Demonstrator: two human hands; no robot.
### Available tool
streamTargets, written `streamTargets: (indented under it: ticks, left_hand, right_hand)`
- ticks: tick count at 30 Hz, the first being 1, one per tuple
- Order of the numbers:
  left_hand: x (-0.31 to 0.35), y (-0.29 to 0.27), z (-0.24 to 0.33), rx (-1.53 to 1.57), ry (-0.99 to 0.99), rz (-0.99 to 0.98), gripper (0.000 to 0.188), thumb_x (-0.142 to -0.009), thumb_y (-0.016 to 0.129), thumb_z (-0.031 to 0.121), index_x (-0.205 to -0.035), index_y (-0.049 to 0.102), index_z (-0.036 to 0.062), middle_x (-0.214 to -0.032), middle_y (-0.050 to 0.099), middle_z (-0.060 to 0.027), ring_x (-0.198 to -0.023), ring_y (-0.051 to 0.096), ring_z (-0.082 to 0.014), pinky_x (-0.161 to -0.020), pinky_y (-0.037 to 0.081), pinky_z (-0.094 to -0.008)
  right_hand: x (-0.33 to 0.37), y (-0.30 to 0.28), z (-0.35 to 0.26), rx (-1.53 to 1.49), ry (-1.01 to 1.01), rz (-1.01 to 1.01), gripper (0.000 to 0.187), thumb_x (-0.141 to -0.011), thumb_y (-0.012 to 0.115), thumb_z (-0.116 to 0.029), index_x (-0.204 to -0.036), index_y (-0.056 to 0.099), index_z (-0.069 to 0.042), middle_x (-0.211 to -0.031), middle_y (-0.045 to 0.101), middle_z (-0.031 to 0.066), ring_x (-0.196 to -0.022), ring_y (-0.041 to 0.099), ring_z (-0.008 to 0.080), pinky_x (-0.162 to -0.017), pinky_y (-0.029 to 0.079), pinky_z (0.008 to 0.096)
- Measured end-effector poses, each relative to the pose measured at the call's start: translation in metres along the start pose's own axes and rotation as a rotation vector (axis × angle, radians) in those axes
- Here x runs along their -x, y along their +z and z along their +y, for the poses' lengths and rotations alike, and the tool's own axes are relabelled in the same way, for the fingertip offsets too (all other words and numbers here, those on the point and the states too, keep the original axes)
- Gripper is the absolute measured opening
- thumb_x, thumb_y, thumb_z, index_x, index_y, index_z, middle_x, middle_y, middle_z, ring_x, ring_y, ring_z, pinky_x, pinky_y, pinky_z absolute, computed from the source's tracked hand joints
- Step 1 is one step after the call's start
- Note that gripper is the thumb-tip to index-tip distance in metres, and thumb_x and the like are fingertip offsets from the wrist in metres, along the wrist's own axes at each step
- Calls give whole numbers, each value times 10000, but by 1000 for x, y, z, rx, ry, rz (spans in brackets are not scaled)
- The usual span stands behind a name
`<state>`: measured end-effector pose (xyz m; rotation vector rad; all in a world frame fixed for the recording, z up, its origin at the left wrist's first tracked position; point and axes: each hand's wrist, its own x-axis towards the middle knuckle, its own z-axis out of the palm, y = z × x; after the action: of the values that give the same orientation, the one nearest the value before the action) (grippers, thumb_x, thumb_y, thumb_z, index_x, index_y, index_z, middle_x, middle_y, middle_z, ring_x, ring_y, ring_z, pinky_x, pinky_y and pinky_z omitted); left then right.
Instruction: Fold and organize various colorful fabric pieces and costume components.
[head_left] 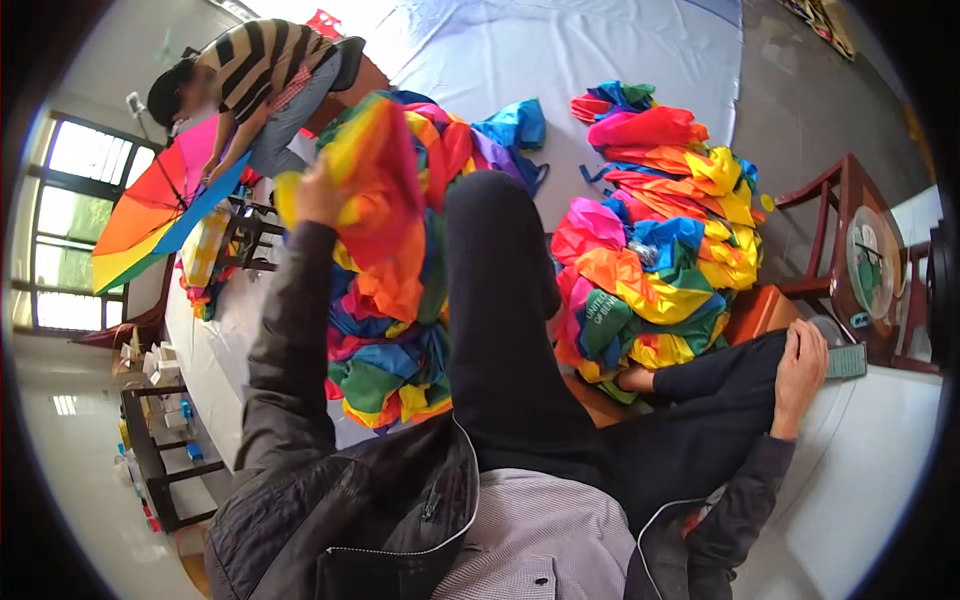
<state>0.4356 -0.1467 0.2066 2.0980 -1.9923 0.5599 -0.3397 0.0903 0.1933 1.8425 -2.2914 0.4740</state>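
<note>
My left hand (316, 196), raised at the left, is closed on a limp rainbow umbrella canopy (375, 170). The canopy is smeared by motion and hangs down over a heap of similar rainbow cloth (395, 370) beside my left leg. My right hand (803, 370) rests on my right knee, with its fingers stretched out and no object in them. In front of that leg lies a second heap of rainbow cloth (655, 250), in red, orange, yellow, green, blue and pink.
A person (262, 75) in a striped top bends at the upper left, holding an open rainbow umbrella (165, 205). A pale sheet (620, 50) covers the floor ahead. A wooden chair (835, 240) stands at the right. Shelves (165, 450) with small boxes are at the lower left.
</note>
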Motion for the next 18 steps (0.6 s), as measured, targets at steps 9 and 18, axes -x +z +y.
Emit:
streamTargets:
  ticks: [9,18]
  left_hand:
    - [-40,-38,118,489,174,115,342,-946,722,304,-1172,726,49,-1053,764,-138,-983,740,-258,-885,555,-359]
    - [3,-35,410,959,677,-485,255,-936,700,245,-1100,746,55,-959,754,-166,-829,736,-194,-770,569,-329]
  right_hand:
    - [-6,-4,-15,-8,-50,82,166,-977,614,-159,-1043,705,-38,-1134,720,111,-1133,643,306,-997,463,420]
    - [-5,-3,-17,63,-15,76,164,-975,612,-163,-1036,706,-43,-1128,725,96,-1141,646,287,-1014,458,422]
